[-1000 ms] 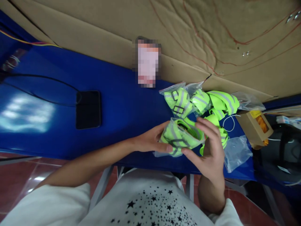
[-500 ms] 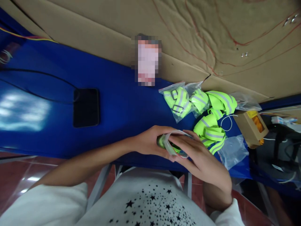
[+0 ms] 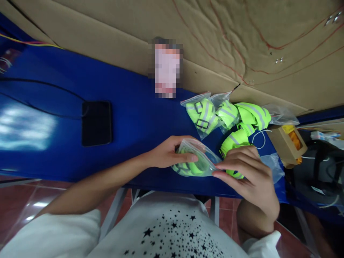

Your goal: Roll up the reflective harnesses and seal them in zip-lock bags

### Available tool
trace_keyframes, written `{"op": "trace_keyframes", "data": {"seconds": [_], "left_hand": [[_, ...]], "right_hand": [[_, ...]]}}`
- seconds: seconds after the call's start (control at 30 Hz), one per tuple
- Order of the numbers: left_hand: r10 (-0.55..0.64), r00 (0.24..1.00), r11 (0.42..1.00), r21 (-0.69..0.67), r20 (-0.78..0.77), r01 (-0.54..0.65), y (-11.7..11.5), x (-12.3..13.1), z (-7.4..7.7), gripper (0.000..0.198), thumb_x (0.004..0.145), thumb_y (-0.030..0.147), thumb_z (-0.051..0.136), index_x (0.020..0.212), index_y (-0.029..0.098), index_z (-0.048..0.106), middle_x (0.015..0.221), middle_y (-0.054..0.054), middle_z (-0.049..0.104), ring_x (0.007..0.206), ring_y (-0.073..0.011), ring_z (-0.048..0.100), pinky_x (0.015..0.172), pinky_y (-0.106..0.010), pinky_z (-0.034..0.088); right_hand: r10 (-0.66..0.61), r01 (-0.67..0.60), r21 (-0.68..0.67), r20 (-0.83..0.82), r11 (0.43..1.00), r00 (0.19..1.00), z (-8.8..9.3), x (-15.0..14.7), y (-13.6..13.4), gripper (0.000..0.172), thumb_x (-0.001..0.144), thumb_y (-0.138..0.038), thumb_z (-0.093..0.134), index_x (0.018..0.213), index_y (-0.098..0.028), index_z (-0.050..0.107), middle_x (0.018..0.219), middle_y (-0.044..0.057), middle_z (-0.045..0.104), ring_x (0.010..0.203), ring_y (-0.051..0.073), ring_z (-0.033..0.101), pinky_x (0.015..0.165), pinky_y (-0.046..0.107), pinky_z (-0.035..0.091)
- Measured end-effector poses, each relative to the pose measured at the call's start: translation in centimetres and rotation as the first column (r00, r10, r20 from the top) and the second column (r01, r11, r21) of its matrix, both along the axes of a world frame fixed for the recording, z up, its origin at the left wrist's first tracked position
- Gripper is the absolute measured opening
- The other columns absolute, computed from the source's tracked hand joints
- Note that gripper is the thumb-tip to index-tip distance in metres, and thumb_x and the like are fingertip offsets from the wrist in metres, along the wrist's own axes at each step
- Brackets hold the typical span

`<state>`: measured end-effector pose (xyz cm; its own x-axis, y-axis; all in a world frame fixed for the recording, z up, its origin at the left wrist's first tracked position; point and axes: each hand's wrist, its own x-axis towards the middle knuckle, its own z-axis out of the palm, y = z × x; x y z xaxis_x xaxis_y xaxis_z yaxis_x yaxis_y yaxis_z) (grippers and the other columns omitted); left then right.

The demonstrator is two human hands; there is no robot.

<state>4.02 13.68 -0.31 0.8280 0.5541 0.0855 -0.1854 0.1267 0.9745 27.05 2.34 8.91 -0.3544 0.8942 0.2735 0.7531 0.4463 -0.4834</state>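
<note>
Just over the table's front edge, a clear zip bag (image 3: 208, 168) holds a rolled neon-yellow reflective strap (image 3: 185, 167). My left hand (image 3: 172, 152) grips the bag's left part, its thumb lying across the front. With thumb and fingertips, my right hand (image 3: 248, 175) pinches the right corner of the bag's mouth, which gapes. Behind my right hand lies a loose neon-yellow reflective strap (image 3: 233, 139), partly hidden by it. Farther back are a bagged strap with black buckles (image 3: 205, 116) and a second bagged strap (image 3: 227, 113).
An empty clear bag (image 3: 274, 165) lies right of my right hand. Beyond it stand a small cardboard box (image 3: 287, 145) and a black object (image 3: 319, 168). A black square device (image 3: 96, 123) with a cable is on the left. Brown cardboard (image 3: 120, 32) lines the back, with a blurred-out item (image 3: 166, 70) against it.
My right hand has come out of the bag's mouth and moved right, now pinching its corner. The bag has turned its side upward, showing the strap inside. My left hand still holds it.
</note>
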Motion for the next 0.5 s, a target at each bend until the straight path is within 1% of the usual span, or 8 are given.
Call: {"op": "trace_keyframes", "data": {"seconds": [0.07,0.13,0.2,0.27,0.3,0.37,0.43,0.5], "left_hand": [[0.0,1.0,1.0,-0.027,-0.008,0.0,0.4,0.0,0.0,0.03,0.091,0.035,0.075,0.113,0.015,0.075,0.113,-0.011,0.078,0.103,-0.0221,0.074,0.092,-0.032,0.058],[0.001,1.0,1.0,-0.021,-0.01,-0.001,0.7,0.0,-0.1,0.033,0.089,0.037,0.076,0.114,0.015,0.076,0.114,-0.012,0.078,0.103,-0.0228,0.074,0.091,-0.033,0.059],[-0.013,1.0,1.0,-0.005,0.0,0.013,0.8,0.0,-0.1,0.04,0.088,0.042,0.077,0.119,0.016,0.074,0.118,-0.013,0.076,0.107,-0.0247,0.073,0.092,-0.035,0.058],[-0.018,0.999,1.0,0.007,0.036,0.018,0.7,0.0,-0.2,0.048,0.089,0.051,0.074,0.123,0.017,0.073,0.121,-0.015,0.075,0.112,-0.0266,0.072,0.095,-0.037,0.058],[-0.013,0.999,1.0,0.006,0.05,0.012,0.6,0.0,-0.3,0.051,0.09,0.055,0.071,0.124,0.017,0.073,0.123,-0.015,0.074,0.114,-0.0273,0.071,0.096,-0.037,0.057],[0.019,0.998,1.0,0.0,0.052,-0.019,0.5,0.1,-0.5,0.051,0.094,0.058,0.064,0.123,0.017,0.074,0.125,-0.016,0.074,0.113,-0.0272,0.072,0.095,-0.036,0.058],[0.067,0.998,0.998,0.004,0.018,-0.067,0.5,0.1,-0.7,0.045,0.097,0.054,0.063,0.119,0.017,0.076,0.119,-0.014,0.077,0.105,-0.0248,0.074,0.09,-0.033,0.059],[0.116,0.993,0.993,0.037,-0.025,-0.115,0.6,0.2,-0.9,0.037,0.097,0.049,0.064,0.111,0.017,0.078,0.109,-0.011,0.08,0.097,-0.0217,0.075,0.083,-0.028,0.059]], "right_hand": [[-0.08,0.08,0.024,0.008,0.997,0.997,0.4,0.7,-0.3,0.014,0.088,-0.025,0.08,0.091,-0.027,0.067,0.075,-0.003,0.066,0.076,0.018,0.061,0.079,0.04,0.045],[-0.162,0.162,-0.008,-0.031,0.987,0.986,0.6,1.4,-0.5,0.011,0.09,-0.03,0.077,0.095,-0.027,0.068,0.079,-0.001,0.065,0.076,0.018,0.061,0.077,0.038,0.046],[-0.211,0.205,-0.102,-0.044,0.973,0.977,0.4,1.7,-0.4,0.026,0.091,-0.04,0.075,0.112,-0.027,0.067,0.093,0.003,0.068,0.084,0.019,0.064,0.077,0.037,0.049],[-0.202,0.195,-0.218,-0.012,0.956,0.979,-0.2,1.6,-0.2,0.038,0.092,-0.045,0.073,0.123,-0.025,0.064,0.102,0.004,0.07,0.088,0.019,0.067,0.077,0.034,0.052],[-0.187,0.179,-0.273,-0.003,0.945,0.982,-0.6,1.5,0.0,0.034,0.093,-0.045,0.072,0.119,-0.025,0.066,0.1,0.004,0.071,0.085,0.017,0.067,0.076,0.032,0.053],[-0.188,0.161,-0.345,-0.045,0.925,0.981,-1.5,1.4,0.3,0.017,0.095,-0.039,0.069,0.1,-0.023,0.069,0.086,0.0,0.072,0.074,0.013,0.066,0.068,0.026,0.051],[-0.24,0.184,-0.37,-0.112,0.911,0.964,-2.2,1.4,0.3,0.019,0.097,-0.035,0.068,0.083,-0.022,0.066,0.072,-0.003,0.067,0.062,0.01,0.062,0.058,0.022,0.047],[-0.279,0.211,-0.374,-0.138,0.903,0.95,-2.8,1.5,0.2,0.023,0.097,-0.034,0.067,0.078,-0.021,0.063,0.066,-0.004,0.064,0.057,0.009,0.058,0.053,0.021,0.044]]}}
